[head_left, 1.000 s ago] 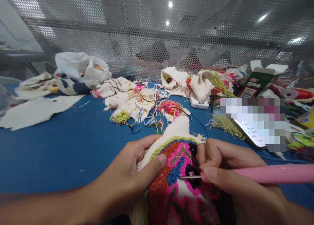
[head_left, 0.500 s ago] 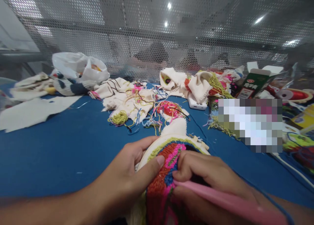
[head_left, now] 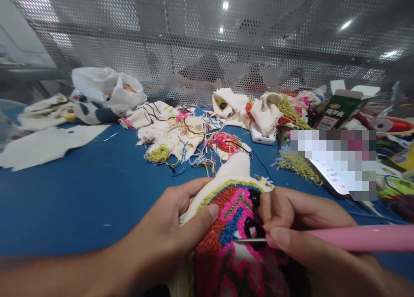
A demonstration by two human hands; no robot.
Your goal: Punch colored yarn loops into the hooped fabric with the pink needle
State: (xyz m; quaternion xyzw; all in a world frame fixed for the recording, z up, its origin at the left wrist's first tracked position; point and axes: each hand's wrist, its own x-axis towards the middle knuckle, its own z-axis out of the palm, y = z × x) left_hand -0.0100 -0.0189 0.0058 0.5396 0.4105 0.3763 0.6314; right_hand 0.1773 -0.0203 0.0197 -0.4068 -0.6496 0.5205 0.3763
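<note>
— What can't you make out?
— The embroidery hoop (head_left: 233, 245) runs off the bottom edge, and the hands (head_left: 161, 241) cover its rim on both sides.
— And the pink tool (head_left: 355, 238)?
— Cut off at the right edge.
— That patch beside it?
— A pixelated block (head_left: 333, 161) hides whatever lies on the table (head_left: 80, 193) there.

Craft workstation: blue table (head_left: 80, 193) littered with fabric scraps (head_left: 168, 128) and yarn tangles (head_left: 158, 154), enclosed by perforated metal screen (head_left: 194, 51).
</note>
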